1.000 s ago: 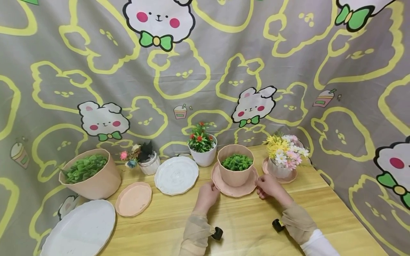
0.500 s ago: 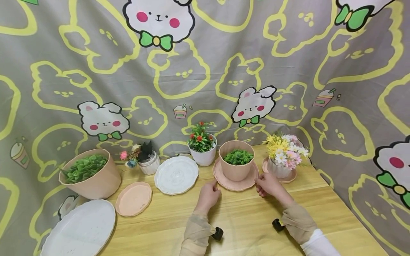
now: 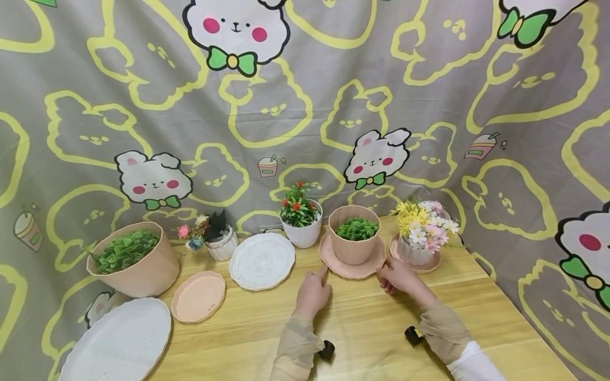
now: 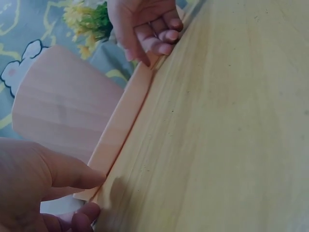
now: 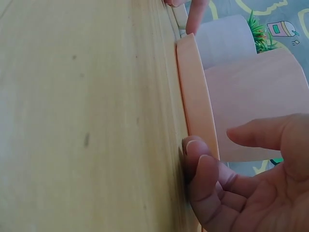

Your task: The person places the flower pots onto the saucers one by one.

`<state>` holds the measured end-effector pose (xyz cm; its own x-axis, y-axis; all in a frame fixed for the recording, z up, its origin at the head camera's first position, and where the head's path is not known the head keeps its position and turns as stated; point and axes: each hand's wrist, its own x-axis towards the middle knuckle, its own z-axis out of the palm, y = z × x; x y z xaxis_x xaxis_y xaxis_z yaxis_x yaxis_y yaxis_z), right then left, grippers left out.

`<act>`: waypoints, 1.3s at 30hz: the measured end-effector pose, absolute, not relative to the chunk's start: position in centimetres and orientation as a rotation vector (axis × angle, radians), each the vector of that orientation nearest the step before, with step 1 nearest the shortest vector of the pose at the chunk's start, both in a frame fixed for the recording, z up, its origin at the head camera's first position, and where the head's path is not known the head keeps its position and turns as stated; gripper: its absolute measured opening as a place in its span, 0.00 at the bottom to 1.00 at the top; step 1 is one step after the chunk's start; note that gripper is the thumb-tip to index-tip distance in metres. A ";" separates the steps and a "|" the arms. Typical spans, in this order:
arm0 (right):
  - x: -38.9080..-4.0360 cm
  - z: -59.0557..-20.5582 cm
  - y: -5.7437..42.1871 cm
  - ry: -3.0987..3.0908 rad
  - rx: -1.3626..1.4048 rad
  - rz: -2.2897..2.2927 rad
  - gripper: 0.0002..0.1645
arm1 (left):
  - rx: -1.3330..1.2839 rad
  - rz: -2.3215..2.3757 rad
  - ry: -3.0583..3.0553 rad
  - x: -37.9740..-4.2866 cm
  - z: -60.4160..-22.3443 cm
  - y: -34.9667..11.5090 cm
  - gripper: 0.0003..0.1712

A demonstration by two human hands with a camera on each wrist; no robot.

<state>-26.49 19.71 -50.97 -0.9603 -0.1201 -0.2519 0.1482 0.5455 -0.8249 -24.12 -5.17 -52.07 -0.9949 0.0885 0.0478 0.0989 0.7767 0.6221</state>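
A pink scalloped saucer (image 3: 351, 271) rests on the table, and a pink pot (image 3: 355, 248) of green leaves (image 3: 357, 229) stands on it. My left hand (image 3: 313, 292) is at the saucer's front-left edge; an extended finger touches the rim in both wrist views. At the front-right edge is my right hand (image 3: 399, 275). In the right wrist view, its bent fingertips (image 5: 197, 152) lie against the saucer's side, while the thumb (image 5: 251, 135) stands apart above the rim. Neither hand grips the saucer.
Right of the saucer, a pot of yellow, white and pink flowers (image 3: 419, 227) stands on another saucer (image 3: 431, 266). Behind left is a white pot (image 3: 304, 233) with red flowers. Leftward lie a white plate (image 3: 262, 262), a small peach saucer (image 3: 198, 297), a large white tray (image 3: 119, 338) and a large pot (image 3: 152, 267).
The saucer and its pot have slid back toward the curtain and slightly right. My left hand has followed a little to the right and forward; my right hand has barely shifted.
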 end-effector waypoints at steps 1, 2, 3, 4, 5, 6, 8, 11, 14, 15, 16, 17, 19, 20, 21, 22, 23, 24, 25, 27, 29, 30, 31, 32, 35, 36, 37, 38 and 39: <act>-26.5 -51.0 19.7 2.503 0.023 -1.367 0.24 | -0.147 -1.011 -2.954 -24.1 -52.1 -5.1 0.33; -26.5 -51.0 19.8 2.503 0.019 -1.353 0.27 | -0.136 -0.994 -2.965 -24.1 -52.0 -5.0 0.33; -26.5 -51.0 19.8 2.504 0.015 -1.346 0.30 | -0.124 -0.981 -2.975 -24.0 -52.0 -4.9 0.34; -26.5 -51.0 19.8 2.507 0.010 -1.339 0.33 | -0.112 -0.969 -2.985 -24.0 -51.9 -4.8 0.34; -26.4 -51.0 19.8 2.509 0.005 -1.334 0.34 | -0.105 -0.955 -2.996 -24.0 -51.9 -4.7 0.34; -26.4 -51.0 19.9 2.510 -0.003 -1.332 0.36 | -0.096 -0.947 -3.007 -24.0 -51.8 -4.6 0.35; -26.4 -50.9 19.9 2.518 -0.019 -1.330 0.38 | -0.084 -0.941 -3.027 -24.0 -51.7 -4.5 0.35; -26.4 -50.8 19.9 2.524 -0.045 -1.325 0.41 | -0.076 -0.954 -3.037 -24.0 -51.6 -4.4 0.35; -26.4 -50.7 20.0 2.525 -0.058 -1.312 0.43 | -0.087 -1.010 -3.007 -24.1 -51.6 -4.6 0.33; -26.4 -50.7 20.0 2.524 -0.062 -1.308 0.43 | -0.091 -1.041 -2.990 -24.1 -51.6 -4.7 0.32; -26.4 -50.7 20.1 2.524 -0.060 -1.305 0.43 | -0.095 -1.082 -2.974 -24.2 -51.7 -4.9 0.31; -26.4 -50.6 20.1 2.524 -0.056 -1.302 0.43 | -0.095 -1.120 -2.957 -24.2 -51.7 -5.0 0.29; -26.3 -50.6 20.2 2.526 -0.049 -1.291 0.42 | -0.089 -1.216 -2.930 -24.4 -51.7 -5.3 0.26; -26.3 -50.5 20.3 2.531 -0.048 -1.284 0.41 | -0.086 -1.256 -2.917 -24.4 -51.7 -5.5 0.25; -26.3 -50.5 20.4 2.536 -0.049 -1.279 0.40 | -0.084 -1.282 -2.910 -24.5 -51.6 -5.7 0.24; -26.3 -50.4 20.4 2.543 -0.047 -1.275 0.39 | -0.078 -1.309 -2.904 -24.5 -51.6 -5.8 0.23; -26.3 -50.3 20.5 2.548 -0.052 -1.271 0.38 | -0.073 -1.323 -2.898 -24.5 -51.5 -6.0 0.23; -26.2 -50.2 20.5 2.555 -0.059 -1.265 0.37 | -0.067 -1.335 -2.895 -24.5 -51.4 -6.1 0.22; -26.2 -50.1 20.5 2.566 -0.068 -1.258 0.35 | -0.064 -1.335 -2.891 -24.5 -51.2 -6.3 0.22; -26.2 -49.9 20.4 2.582 -0.079 -1.247 0.32 | -0.054 -1.338 -2.881 -24.4 -50.7 -6.7 0.22; -26.1 -49.6 20.3 2.601 -0.083 -1.221 0.27 | -0.038 -1.354 -2.873 -24.3 -50.2 -7.0 0.22; -26.0 -49.4 20.2 2.609 -0.076 -1.208 0.24 | -0.033 -1.365 -2.866 -24.2 -50.0 -7.2 0.22; -26.0 -49.3 20.1 2.615 -0.068 -1.197 0.21 | -0.030 -1.381 -2.857 -24.2 -49.8 -7.4 0.22; -25.8 -49.1 20.0 2.617 -0.060 -1.188 0.19 | -0.028 -1.391 -2.849 -24.1 -49.5 -7.6 0.22; -25.5 -48.5 19.7 2.621 -0.053 -1.166 0.13 | -0.020 -1.413 -2.824 -24.1 -49.0 -8.1 0.22; -25.4 -48.3 19.6 2.618 -0.051 -1.167 0.13 | -0.018 -1.416 -2.816 -24.1 -48.8 -8.3 0.22; -25.2 -48.1 19.5 2.615 -0.056 -1.170 0.12 | -0.013 -1.408 -2.811 -24.1 -48.7 -8.6 0.22; -25.1 -48.0 19.4 2.615 -0.066 -1.170 0.12 | -0.009 -1.398 -2.807 -24.1 -48.5 -8.8 0.22; -25.0 -47.9 19.3 2.618 -0.080 -1.170 0.11 | -0.005 -1.392 -2.802 -24.2 -48.3 -9.0 0.22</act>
<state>-24.96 19.31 -47.85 -0.9614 -0.1599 -0.2238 0.0600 0.6721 -0.7380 -24.15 -9.00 -48.34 -0.9999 -0.0026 0.0126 0.0085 0.6041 0.7969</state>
